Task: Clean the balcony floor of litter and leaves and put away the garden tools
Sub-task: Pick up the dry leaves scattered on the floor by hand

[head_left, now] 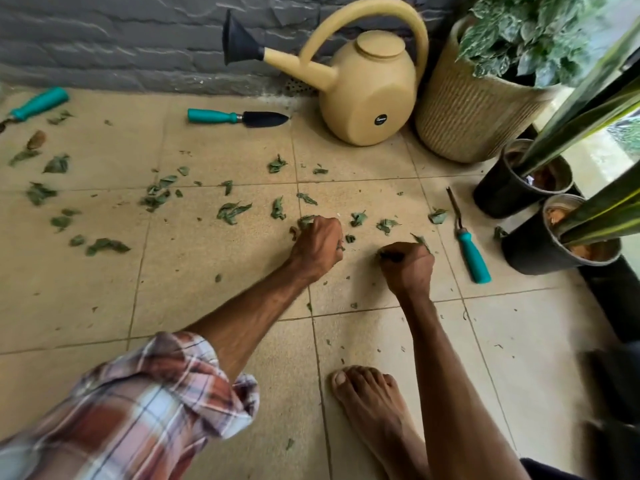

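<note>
Torn green leaves [232, 212] lie strewn over the tan tiled floor [207, 306], thickest ahead and to the left of the left hand [317, 245]. That hand's fingers [338, 242] are curled tight into a fist on a clump of leaves, scraps poking out at the front and side. The right hand [410, 270], just beside it and apart, is clenched the same way, with a leaf tip sticking up past the knuckles.

Just right of the right fingers lies a weeder [472, 256] with a teal handle, its fork pointing away. Well ahead of the left fingers a teal-handled trowel [239, 118] lies near the grey wall [104, 39], and another teal-handled tool [36, 105] sits far off to the left.

Beyond the trowel a tan watering can [367, 95] rests tilted, lid on (what it holds cannot be seen). Touching it on the right, a woven planter [464, 116] holds a variegated leafy plant [519, 32]. Right of the weeder stand two black pots [498, 192], each holding brownish soil and long strap-like leaves.

A bare foot [374, 403] rests on the floor behind the right hand; a rolled plaid sleeve [138, 393] covers the left arm.
</note>
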